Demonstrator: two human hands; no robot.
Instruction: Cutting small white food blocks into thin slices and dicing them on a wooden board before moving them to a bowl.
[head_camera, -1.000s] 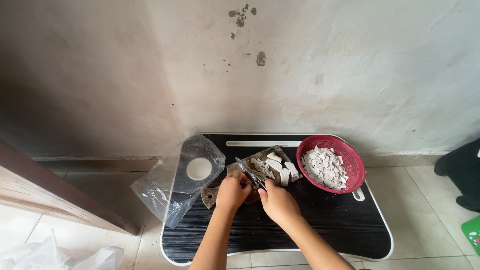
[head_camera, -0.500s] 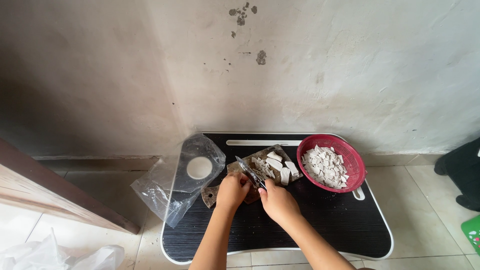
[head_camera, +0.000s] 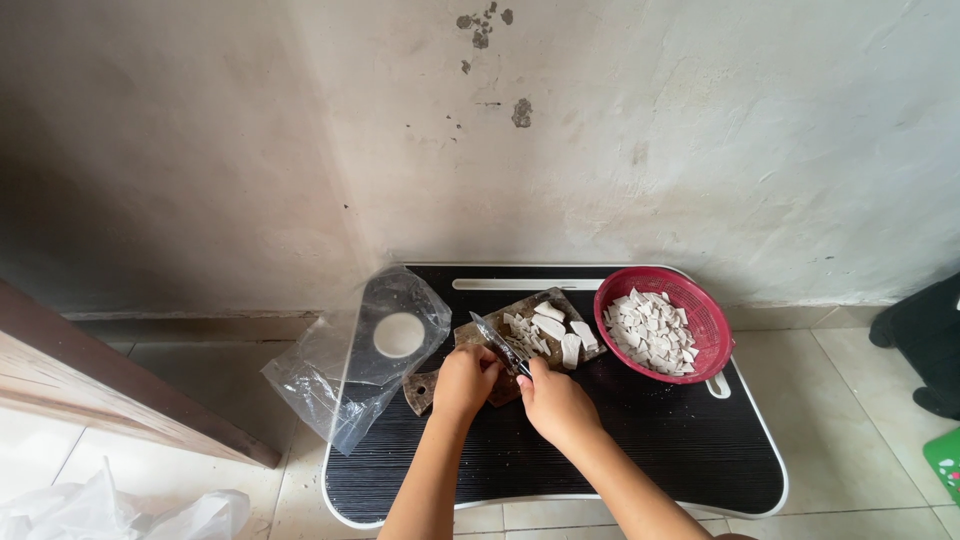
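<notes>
White slices (head_camera: 652, 330) already heap the red basket (head_camera: 618, 292), just right of the wooden cutting board (head_camera: 520, 345). More cut pieces (head_camera: 556, 328) lie on the board's far end. At its near end the right hand (head_camera: 553, 402) grips a knife (head_camera: 498, 345), fingers closed round the handle; the left hand (head_camera: 465, 378) curls over whatever remains uncut, hidden beneath. Judging by this, most slicing looks done.

Soft, even daylight from the right leaves the wall (head_camera: 700, 150) bright and its left part in dim shadow, with mild glare on the clear plastic bag (head_camera: 350, 365), sharp central focus, and slight wide-angle bending at the frame edges.
</notes>
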